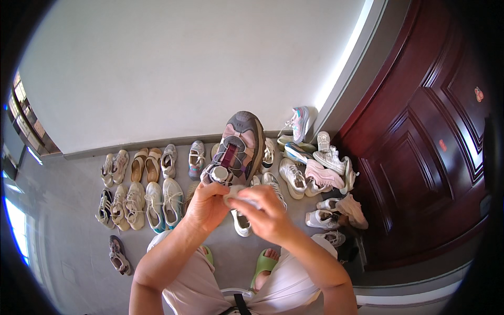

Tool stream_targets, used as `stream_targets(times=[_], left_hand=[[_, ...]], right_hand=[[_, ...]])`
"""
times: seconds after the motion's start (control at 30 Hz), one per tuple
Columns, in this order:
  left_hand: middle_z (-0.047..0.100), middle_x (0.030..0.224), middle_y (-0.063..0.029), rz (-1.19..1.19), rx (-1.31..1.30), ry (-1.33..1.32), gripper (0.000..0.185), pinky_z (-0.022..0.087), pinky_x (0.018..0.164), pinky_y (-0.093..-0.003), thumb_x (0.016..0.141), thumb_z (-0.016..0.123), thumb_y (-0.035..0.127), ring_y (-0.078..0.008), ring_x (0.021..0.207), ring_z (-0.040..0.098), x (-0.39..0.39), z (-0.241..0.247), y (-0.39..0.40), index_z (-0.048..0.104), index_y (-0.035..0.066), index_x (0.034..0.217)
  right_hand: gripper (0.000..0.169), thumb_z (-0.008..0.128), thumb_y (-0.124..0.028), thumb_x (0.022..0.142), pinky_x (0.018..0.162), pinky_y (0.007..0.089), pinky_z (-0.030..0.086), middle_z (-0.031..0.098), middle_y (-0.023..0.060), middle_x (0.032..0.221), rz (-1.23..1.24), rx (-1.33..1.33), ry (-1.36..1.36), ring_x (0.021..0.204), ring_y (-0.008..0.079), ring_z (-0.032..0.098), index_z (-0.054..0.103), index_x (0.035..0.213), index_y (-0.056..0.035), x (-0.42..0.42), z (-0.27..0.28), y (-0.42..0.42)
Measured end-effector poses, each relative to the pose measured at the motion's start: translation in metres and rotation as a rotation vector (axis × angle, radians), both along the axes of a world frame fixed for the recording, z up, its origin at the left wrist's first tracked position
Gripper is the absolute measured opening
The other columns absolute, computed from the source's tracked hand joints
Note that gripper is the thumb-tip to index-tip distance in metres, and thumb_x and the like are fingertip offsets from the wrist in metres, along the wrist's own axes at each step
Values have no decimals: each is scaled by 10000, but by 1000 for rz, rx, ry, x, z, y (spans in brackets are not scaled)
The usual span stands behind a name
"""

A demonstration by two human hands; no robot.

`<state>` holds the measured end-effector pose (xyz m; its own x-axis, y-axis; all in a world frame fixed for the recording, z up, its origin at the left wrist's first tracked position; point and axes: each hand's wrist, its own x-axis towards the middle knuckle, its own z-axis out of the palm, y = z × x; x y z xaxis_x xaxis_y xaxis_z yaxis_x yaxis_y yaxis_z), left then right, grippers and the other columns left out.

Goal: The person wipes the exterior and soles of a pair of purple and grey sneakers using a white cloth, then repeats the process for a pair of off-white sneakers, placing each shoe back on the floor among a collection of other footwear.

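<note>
A grey, pink and brown sports shoe (243, 157) is held up before me, toe pointing away. It has a maroon strip (228, 155) down the tongue, thin laces and a round white dial (219, 174). My left hand (208, 206) grips the shoe near its ankle end, thumb just below the dial. My right hand (265, 212) pinches a small white piece (235, 193), wipe-like and partly blurred, against the shoe's near end. My fingers hide the shoe's heel and opening.
Rows of shoes stand on the grey floor (75, 204), with white sneakers (173, 202) and brown sandals (151, 163) at left. At right, several shoes are piled (323, 173) beside a dark red door (413, 149). A similar single shoe (119, 256) lies at lower left.
</note>
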<state>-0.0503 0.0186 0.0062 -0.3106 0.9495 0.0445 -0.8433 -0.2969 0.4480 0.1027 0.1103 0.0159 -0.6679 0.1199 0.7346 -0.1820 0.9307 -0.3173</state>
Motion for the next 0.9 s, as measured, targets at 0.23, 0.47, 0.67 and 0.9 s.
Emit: stream_targets(times=[0.23,0.47,0.67,0.9], left_hand=[[636,1237,-93,32,-178,157,414,453,1042,-340,863,620,-88,-203,1179,588,8,0,1,578,21,1261],[615,1280,-49,-163,-189,309,419,450,1021,-331,937,694,126,-157,1186,562,33,-3,3,553,49,1324],[602,1301,-59,-158,-232,219,416,438,1062,-379,954,666,131,-193,1214,560,25,-8,2,533,48,1339],[572,1349,-90,-183,-125,87,400,433,1083,-437,977,610,93,-236,1247,551,24,7,1,505,38,1360]], right_hand=[[376,581,17,918,867,373,493,562,168,1151,-478,-22,331,1053,296,571,640,1284,-47,9,18,52],[424,587,58,889,911,406,470,530,160,1151,-539,-25,235,1054,324,556,620,1298,-50,11,15,71],[494,650,83,821,865,393,488,568,140,1120,-358,3,126,1009,302,565,646,1283,-93,8,2,50],[412,606,28,897,863,386,506,561,155,1136,-460,27,202,1005,300,586,651,1290,-87,14,13,46]])
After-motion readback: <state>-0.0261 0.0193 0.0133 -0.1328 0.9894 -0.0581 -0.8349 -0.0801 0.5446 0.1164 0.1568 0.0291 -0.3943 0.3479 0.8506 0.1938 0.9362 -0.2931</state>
